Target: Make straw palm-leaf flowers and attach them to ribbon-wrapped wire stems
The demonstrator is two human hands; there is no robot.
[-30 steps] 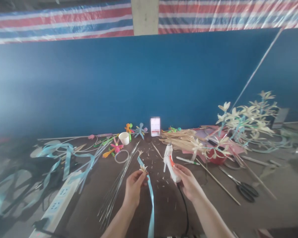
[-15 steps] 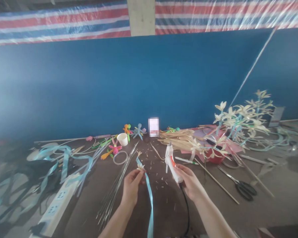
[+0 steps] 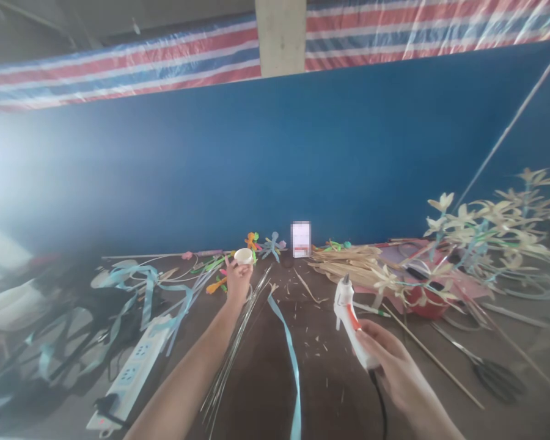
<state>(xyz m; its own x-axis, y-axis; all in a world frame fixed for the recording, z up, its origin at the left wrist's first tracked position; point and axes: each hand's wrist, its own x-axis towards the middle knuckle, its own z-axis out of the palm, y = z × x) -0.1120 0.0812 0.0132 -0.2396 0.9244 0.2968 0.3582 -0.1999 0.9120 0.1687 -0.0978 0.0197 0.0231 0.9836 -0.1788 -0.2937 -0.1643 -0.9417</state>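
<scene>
My left hand (image 3: 238, 280) reaches to the back of the table, its fingers closed around a small white paper cup (image 3: 244, 255). A white hot glue gun (image 3: 351, 324) with an orange trigger is in my right hand (image 3: 387, 360), its nozzle pointing up and away. The gun's black cord trails down toward me. Between my arms a light blue ribbon (image 3: 289, 342) lies on the table, with a small pale petal piece (image 3: 274, 287) at its far end. Thin metal wires (image 3: 238, 342) lie in a bundle beside my left forearm.
A power strip (image 3: 132, 366) and tangled blue ribbon (image 3: 149, 287) are on the left. Dried husks (image 3: 348, 263), a wooden stick (image 3: 433, 354), scissors (image 3: 497, 376) and pale flowers (image 3: 490, 226) occupy the right. Small colourful figures (image 3: 272, 245) stand by the blue wall (image 3: 275, 153).
My left hand has let go of the petal piece and ribbon, moved forward and taken hold of the cup. The glue gun stays in my right hand; the view has shifted left.
</scene>
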